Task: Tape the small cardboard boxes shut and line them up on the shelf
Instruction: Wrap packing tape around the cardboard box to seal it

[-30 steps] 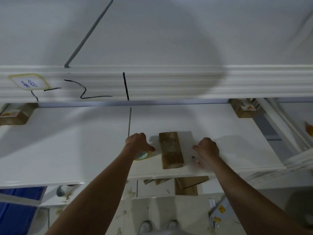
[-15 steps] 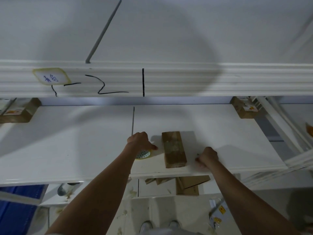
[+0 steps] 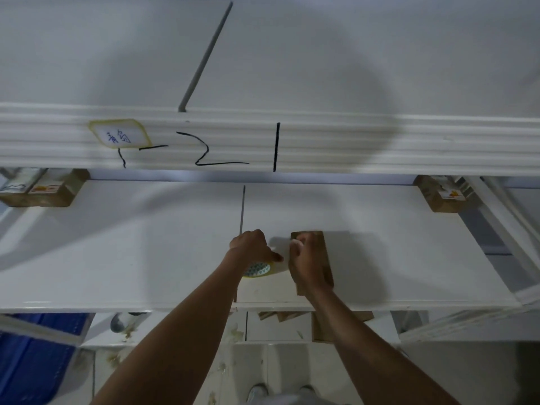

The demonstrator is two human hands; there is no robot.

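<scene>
1. I am standing at a white shelf (image 3: pixel 146 258), both arms reaching out over its front edge
2. My left hand (image 3: pixel 251 247) is curling around a roll of tape (image 3: pixel 258 268), which is sitting on the shelf just under my fingers
3. My right hand (image 3: pixel 305 260) is lying on top of a small cardboard box (image 3: pixel 323 247), fingers bent over its near and left side; I cannot tell whether they are really clamping it
4. The box is lying flat on the shelf just right of the tape, long side pointing away from me
5. Two more cardboard boxes are sitting at the back of the shelf, one in the far left corner (image 3: pixel 49 190) and one in the far right corner (image 3: pixel 441 195), well apart from my hands
6. A handwritten label (image 3: pixel 119 133) is sticking to the rail above
</scene>
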